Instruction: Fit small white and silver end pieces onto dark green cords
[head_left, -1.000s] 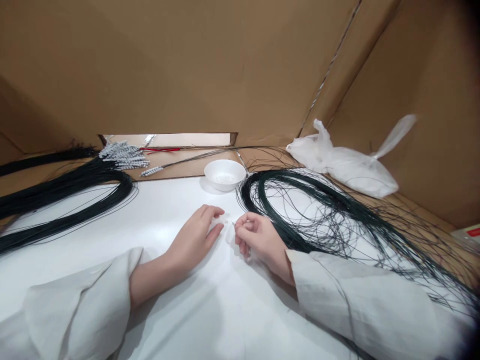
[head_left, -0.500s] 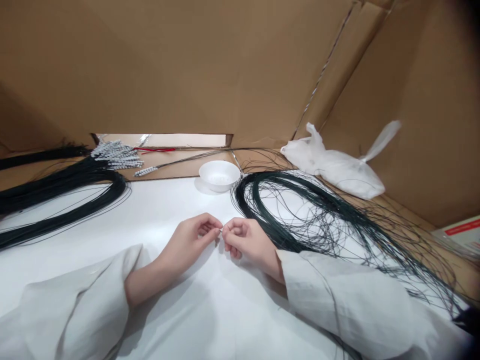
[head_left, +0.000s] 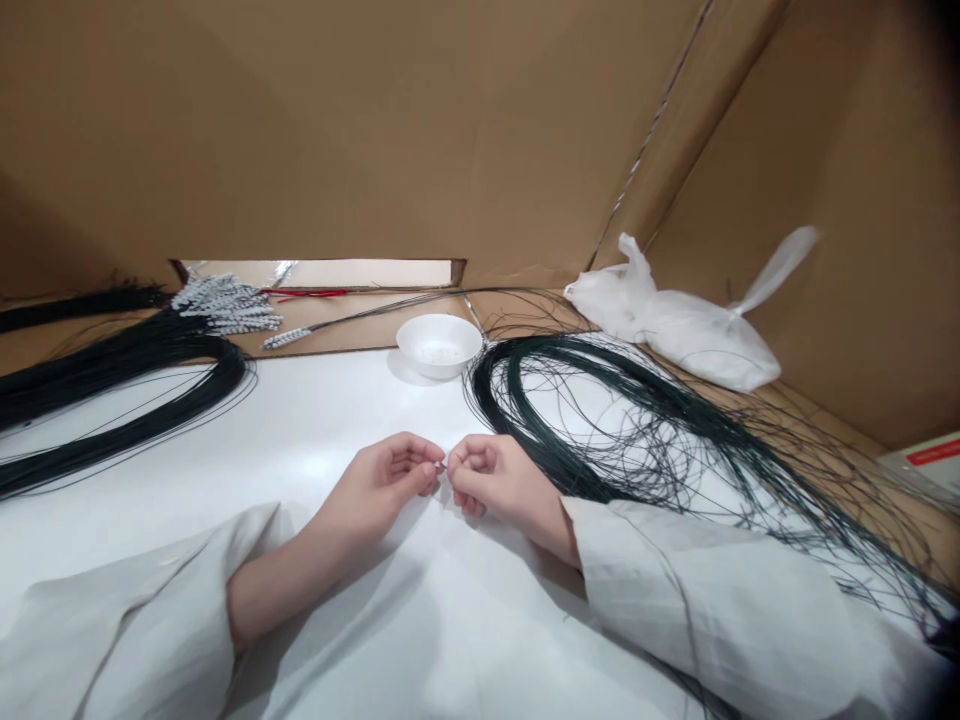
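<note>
My left hand (head_left: 386, 487) and my right hand (head_left: 499, 478) meet fingertip to fingertip above the white table surface (head_left: 352, 410). Each is closed in a pinch. A thin dark cord end (head_left: 442, 466) shows in the narrow gap between them, coming from my right fingertips. Whatever my left thumb and finger pinch is too small to make out. Behind the hands stands a white bowl (head_left: 439, 345) with small pale bits in it. A large loop of dark green cords (head_left: 540, 440) lies just beyond my right hand.
At the left lie bundled dark cords (head_left: 180, 395) with white beaded ends (head_left: 229, 303). A single beaded bunch (head_left: 287, 338) lies near the slotted cardboard wall (head_left: 315, 130). Knotted white plastic bags (head_left: 697, 335) rest at the back right. Loose strands spread under my right sleeve.
Both hands keep their pinch at nearly the same spot. My left forearm has dropped slightly down and to the left. The view has shifted a little.
</note>
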